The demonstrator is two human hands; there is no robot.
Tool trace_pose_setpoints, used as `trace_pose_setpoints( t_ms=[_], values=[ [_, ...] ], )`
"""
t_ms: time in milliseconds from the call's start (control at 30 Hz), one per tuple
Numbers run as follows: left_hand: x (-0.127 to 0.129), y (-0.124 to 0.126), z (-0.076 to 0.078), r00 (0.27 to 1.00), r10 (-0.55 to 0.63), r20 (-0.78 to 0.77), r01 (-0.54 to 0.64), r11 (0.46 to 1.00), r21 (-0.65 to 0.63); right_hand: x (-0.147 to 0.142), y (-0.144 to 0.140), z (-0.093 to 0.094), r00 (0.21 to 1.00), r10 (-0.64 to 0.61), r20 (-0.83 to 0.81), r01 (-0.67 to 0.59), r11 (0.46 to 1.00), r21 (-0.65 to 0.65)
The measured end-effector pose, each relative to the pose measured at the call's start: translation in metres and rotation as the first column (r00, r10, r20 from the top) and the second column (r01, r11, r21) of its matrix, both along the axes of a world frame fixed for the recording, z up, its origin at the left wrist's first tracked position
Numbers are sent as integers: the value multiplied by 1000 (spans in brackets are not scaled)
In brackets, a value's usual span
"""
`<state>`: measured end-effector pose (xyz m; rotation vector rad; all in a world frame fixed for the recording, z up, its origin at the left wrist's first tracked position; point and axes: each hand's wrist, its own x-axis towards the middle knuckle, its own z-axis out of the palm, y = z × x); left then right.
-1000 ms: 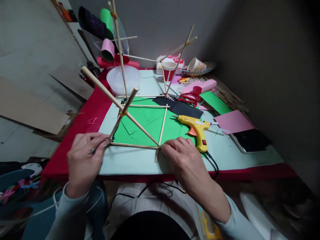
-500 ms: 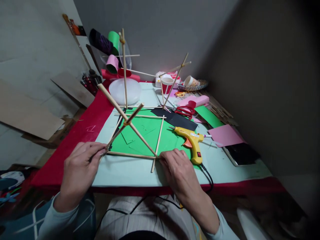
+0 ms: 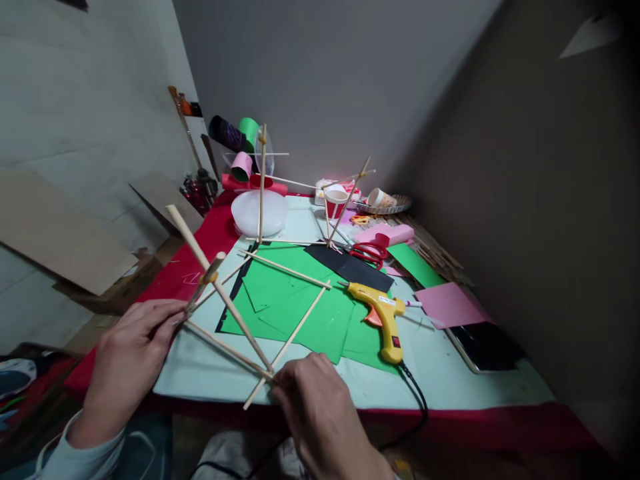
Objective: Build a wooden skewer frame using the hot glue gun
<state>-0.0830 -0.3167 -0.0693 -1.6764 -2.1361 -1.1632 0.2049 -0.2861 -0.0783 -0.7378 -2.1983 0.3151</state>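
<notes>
A frame of joined wooden sticks lies partly over the green paper, two of its sticks crossing upward and tied with a yellowish band. My left hand pinches the frame's near left corner. At the near right corner, my right hand has its fingers closed around the stick end; the fingertips are partly hidden. To the right of the frame lies a yellow hot glue gun with a black cord. Behind, two more stick structures stand up: a tall upright stick and a crossed pair.
Red scissors, black paper and pink paper lie right of the middle, near a phone. At the back stand a paper cup and a white balloon-like dome. A wall bounds the far side.
Both hands have drawn the near end of the stick frame left and closer to me, turning it over the paper. The view has tilted upward a little.
</notes>
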Motion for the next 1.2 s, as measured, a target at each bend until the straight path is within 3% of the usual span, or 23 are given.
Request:
trace_pose_setpoints(
  t_ms=[167,300,433,500,567,667,867,1033,1200],
  values=[
    [-2,8,-1,993,67,96,-62,996,-60,-34,-14,-11,999,34,-40,-34,999,20],
    [3,10,0,983,126,136,-121,992,-46,-48,-15,-7,992,122,-22,-121,992,30],
    [14,-2,3,978,141,151,-143,990,2,-27,6,9,994,101,-39,-96,990,100],
    [26,-13,3,976,141,167,-150,988,41,-8,26,16,1000,-5,11,3,985,174],
    [41,-23,2,976,108,190,-126,988,88,6,47,19,970,-185,160,138,954,267],
    [65,-33,-2,987,4,161,-31,986,166,15,73,14,885,-325,334,184,902,389],
    [87,-29,-8,993,-114,-6,114,985,133,14,83,1,839,-287,463,105,919,380],
    [85,-32,-7,990,-137,-10,138,984,110,21,77,1,858,-284,428,90,903,420],
    [77,-39,4,990,-138,0,137,986,96,33,53,-2,901,-237,362,129,946,299]
  ],
)
